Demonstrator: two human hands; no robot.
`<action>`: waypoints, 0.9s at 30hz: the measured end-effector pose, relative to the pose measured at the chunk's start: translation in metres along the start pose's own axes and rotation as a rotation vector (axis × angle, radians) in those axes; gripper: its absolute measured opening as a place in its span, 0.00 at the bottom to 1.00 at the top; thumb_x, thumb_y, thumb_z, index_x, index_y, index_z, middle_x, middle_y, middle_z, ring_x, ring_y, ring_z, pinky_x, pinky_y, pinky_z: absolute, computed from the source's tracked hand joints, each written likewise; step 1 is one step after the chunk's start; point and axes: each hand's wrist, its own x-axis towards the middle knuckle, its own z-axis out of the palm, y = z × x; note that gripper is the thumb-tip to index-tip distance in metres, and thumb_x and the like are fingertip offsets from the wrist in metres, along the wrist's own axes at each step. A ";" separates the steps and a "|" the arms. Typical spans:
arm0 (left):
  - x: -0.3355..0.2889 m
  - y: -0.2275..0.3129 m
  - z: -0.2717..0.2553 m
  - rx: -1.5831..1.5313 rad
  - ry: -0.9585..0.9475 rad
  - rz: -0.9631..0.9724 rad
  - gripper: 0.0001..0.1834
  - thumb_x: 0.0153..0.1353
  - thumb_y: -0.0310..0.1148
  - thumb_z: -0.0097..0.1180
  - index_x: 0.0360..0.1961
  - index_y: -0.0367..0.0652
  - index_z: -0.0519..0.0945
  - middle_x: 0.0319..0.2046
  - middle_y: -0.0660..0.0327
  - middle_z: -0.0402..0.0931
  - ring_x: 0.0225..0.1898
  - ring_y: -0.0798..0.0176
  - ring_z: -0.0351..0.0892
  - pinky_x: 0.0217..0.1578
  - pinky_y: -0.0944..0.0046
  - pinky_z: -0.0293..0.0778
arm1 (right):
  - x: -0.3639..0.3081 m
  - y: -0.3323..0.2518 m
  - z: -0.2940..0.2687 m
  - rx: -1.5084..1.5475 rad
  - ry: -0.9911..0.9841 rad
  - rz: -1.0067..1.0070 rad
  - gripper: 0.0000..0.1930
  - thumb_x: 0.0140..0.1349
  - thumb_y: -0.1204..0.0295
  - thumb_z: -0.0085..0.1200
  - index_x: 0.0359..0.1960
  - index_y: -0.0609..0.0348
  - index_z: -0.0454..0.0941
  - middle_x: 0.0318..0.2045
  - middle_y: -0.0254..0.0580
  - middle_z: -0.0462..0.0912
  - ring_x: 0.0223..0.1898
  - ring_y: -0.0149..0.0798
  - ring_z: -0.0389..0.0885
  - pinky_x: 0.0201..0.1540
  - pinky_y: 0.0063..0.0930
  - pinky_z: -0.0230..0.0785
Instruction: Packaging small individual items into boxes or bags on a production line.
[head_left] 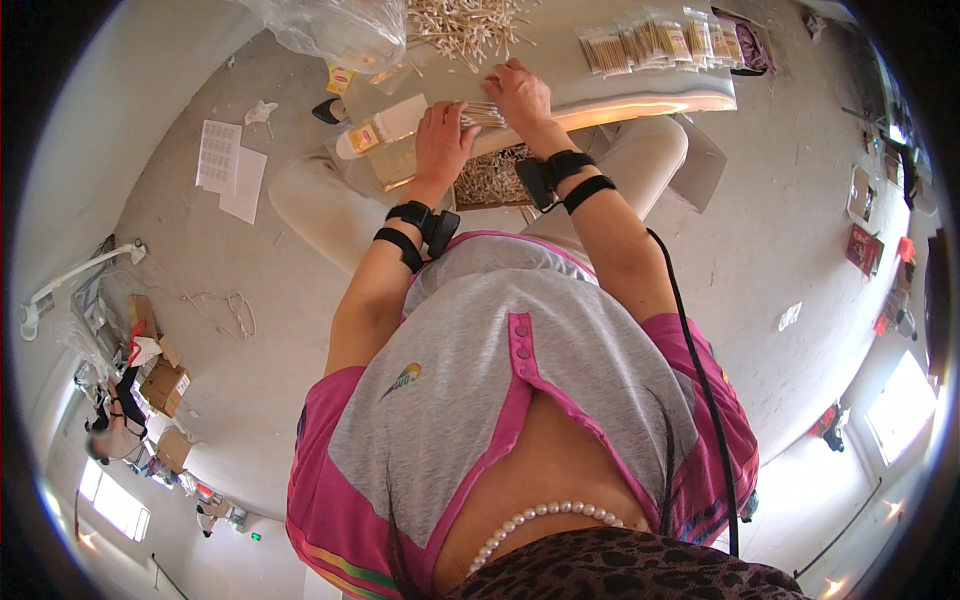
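A small row of cotton swabs (483, 115) lies near the table's front edge, between my two hands. My left hand (440, 138) is closed over the left end of the row, fingers bent onto the sticks. At the row's right end, my right hand (522, 100) rests close against it with curled fingers. What its fingertips pinch, if anything, is too small to make out. Just beyond both hands spreads a heap of loose cotton swabs (465, 32). Left of my left hand lies a clear packet with a yellow label (362, 138), partly over the edge.
Filled swab packets (660, 42) stand in a row at the table's (570, 75) right. A clear plastic bag (345, 35) sits at the far left. Below the edge, between my knees, is a box of swabs (490, 178). Paper sheets (230, 168) lie on the floor.
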 end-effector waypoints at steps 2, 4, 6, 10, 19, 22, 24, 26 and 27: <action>0.000 0.001 -0.001 -0.010 0.006 0.004 0.26 0.58 0.39 0.68 0.56 0.44 0.76 0.51 0.52 0.75 0.54 0.45 0.74 0.55 0.49 0.72 | 0.004 -0.007 0.007 0.015 0.030 -0.020 0.10 0.64 0.62 0.59 0.42 0.49 0.85 0.42 0.43 0.83 0.44 0.52 0.84 0.45 0.45 0.78; 0.001 0.001 -0.001 -0.019 0.013 0.007 0.26 0.58 0.38 0.68 0.56 0.44 0.76 0.51 0.52 0.75 0.54 0.45 0.74 0.55 0.49 0.72 | 0.010 -0.014 0.013 -0.002 0.090 -0.049 0.10 0.63 0.63 0.59 0.42 0.49 0.85 0.42 0.42 0.83 0.44 0.52 0.84 0.47 0.44 0.77; 0.001 0.001 0.000 -0.031 0.013 0.000 0.26 0.58 0.38 0.68 0.55 0.43 0.76 0.50 0.52 0.75 0.54 0.44 0.75 0.55 0.49 0.72 | 0.013 -0.021 0.017 -0.021 0.101 -0.048 0.09 0.63 0.63 0.59 0.41 0.50 0.85 0.42 0.42 0.83 0.45 0.51 0.84 0.47 0.44 0.77; 0.000 -0.001 0.002 -0.022 0.018 0.005 0.26 0.58 0.38 0.69 0.55 0.42 0.76 0.50 0.51 0.75 0.54 0.44 0.75 0.54 0.49 0.73 | 0.018 -0.024 0.022 -0.149 0.113 -0.060 0.07 0.63 0.65 0.56 0.38 0.51 0.85 0.41 0.42 0.83 0.45 0.49 0.84 0.46 0.46 0.76; 0.000 -0.004 0.004 0.004 0.018 0.014 0.26 0.58 0.39 0.68 0.56 0.43 0.77 0.49 0.52 0.75 0.53 0.45 0.74 0.54 0.49 0.72 | 0.000 -0.009 0.010 -0.132 0.064 -0.072 0.07 0.64 0.66 0.55 0.33 0.51 0.84 0.38 0.40 0.82 0.45 0.48 0.83 0.47 0.46 0.75; 0.001 -0.004 0.004 0.020 0.019 0.014 0.26 0.58 0.39 0.68 0.55 0.44 0.77 0.49 0.53 0.75 0.53 0.45 0.74 0.54 0.49 0.72 | -0.005 -0.004 0.004 -0.158 0.048 -0.106 0.07 0.64 0.65 0.55 0.33 0.51 0.84 0.38 0.39 0.82 0.45 0.47 0.83 0.48 0.46 0.75; 0.001 -0.003 0.002 -0.008 0.017 0.008 0.25 0.58 0.40 0.68 0.55 0.43 0.77 0.49 0.53 0.76 0.53 0.45 0.74 0.55 0.49 0.72 | -0.008 -0.002 0.001 -0.170 0.036 -0.120 0.07 0.64 0.65 0.56 0.34 0.51 0.84 0.38 0.40 0.82 0.45 0.47 0.83 0.48 0.46 0.75; 0.000 -0.003 0.002 -0.017 0.016 0.003 0.25 0.58 0.40 0.68 0.55 0.43 0.77 0.49 0.53 0.76 0.53 0.45 0.74 0.55 0.49 0.72 | -0.009 -0.002 0.001 -0.181 0.020 -0.136 0.07 0.64 0.65 0.56 0.34 0.52 0.84 0.39 0.40 0.82 0.45 0.47 0.83 0.48 0.46 0.75; -0.001 -0.003 0.002 -0.024 0.015 -0.002 0.25 0.58 0.40 0.68 0.55 0.43 0.77 0.50 0.53 0.76 0.54 0.45 0.74 0.55 0.49 0.72 | -0.010 -0.003 0.002 -0.153 0.032 -0.152 0.07 0.64 0.65 0.57 0.35 0.52 0.84 0.39 0.40 0.82 0.45 0.48 0.83 0.48 0.47 0.74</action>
